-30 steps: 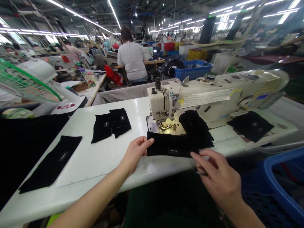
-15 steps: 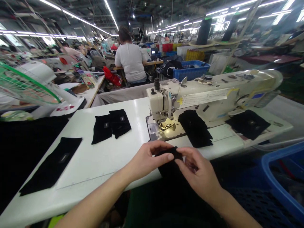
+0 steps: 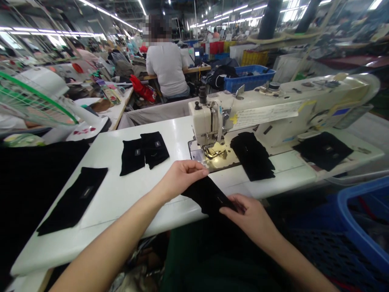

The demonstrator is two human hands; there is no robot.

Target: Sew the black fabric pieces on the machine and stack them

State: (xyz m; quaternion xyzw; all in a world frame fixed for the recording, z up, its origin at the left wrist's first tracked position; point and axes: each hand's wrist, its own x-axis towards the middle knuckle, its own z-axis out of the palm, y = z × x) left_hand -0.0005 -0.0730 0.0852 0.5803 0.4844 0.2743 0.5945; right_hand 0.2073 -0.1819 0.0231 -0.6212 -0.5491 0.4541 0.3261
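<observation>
**Two hands pinch a black fabric piece at the table's front edge**

The left hand [image 3: 182,176] grasps the upper end of the black fabric piece [image 3: 208,192], its thumb and fingers closed together on the cloth. The right hand [image 3: 253,213] grips the same piece lower down and farther right, thumb on the near side and the fingers partly curled out of sight. Between them the piece slants down toward the right hand, with a small pale mark showing beside that hand's fingertips. It is held at the front edge of the white table [image 3: 121,190], in front of the sewing machine [image 3: 205,125] and apart from its needle area; its lower part blends into dark clothing, so where it ends cannot be told.

Right of the needle lies a black stack [image 3: 253,158] with uneven edges. Beyond it, a labelled black piece [image 3: 326,150] rests near the machine's far end. On the left, two small black pieces [image 3: 133,157] lie side by side, each with a label, and a longer black piece [image 3: 75,198] lies slantwise near the table's left edge.

A blue basket [image 3: 349,207] stands at the lower right. Behind the table, a person in a white shirt [image 3: 168,69] sits facing away.
</observation>
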